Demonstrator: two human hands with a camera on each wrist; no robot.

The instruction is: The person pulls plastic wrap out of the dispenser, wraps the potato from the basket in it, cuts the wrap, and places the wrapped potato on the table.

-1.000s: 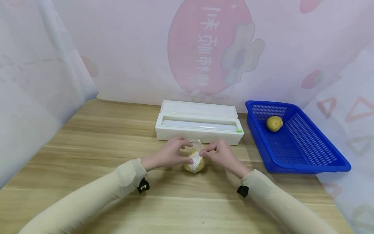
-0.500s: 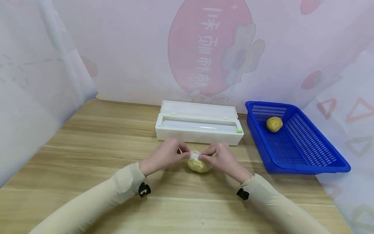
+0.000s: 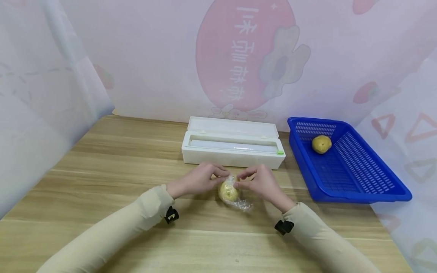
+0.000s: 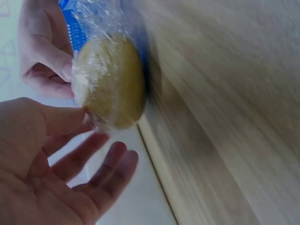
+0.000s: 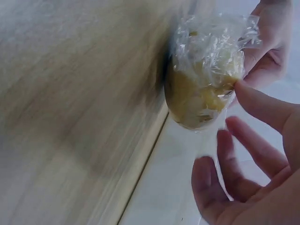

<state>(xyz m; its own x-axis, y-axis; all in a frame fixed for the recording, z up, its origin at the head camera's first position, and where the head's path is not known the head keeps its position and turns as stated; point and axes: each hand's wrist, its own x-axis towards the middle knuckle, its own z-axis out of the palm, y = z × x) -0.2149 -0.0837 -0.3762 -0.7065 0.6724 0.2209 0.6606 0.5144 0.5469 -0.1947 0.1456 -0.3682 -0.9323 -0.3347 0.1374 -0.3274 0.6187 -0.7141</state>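
Note:
A yellow potato [image 3: 228,191] in clear plastic wrap [image 3: 241,204] rests on the table between both hands. A loose flap of wrap spreads on its near right side. My left hand [image 3: 201,179] pinches wrap at the potato's far side between thumb and forefinger; its other fingers are spread, as the left wrist view shows. The thumb of my right hand [image 3: 261,184] touches the wrapped potato [image 5: 201,89]. In the right wrist view, its forefinger stands apart from the thumb and the other fingers are loosely bent.
Behind the hands stands a white wrap dispenser box [image 3: 235,158] with its lid raised and a roll inside. To the right is a blue plastic basket [image 3: 368,159] holding another potato [image 3: 321,144]. A printed cloth [image 3: 153,64] hangs behind the wooden table [image 3: 136,140].
The potato has turned, and a loose wrap flap now shows on its near side. My left hand has shifted right towards its far side. The right hand's thumb and forefinger have parted.

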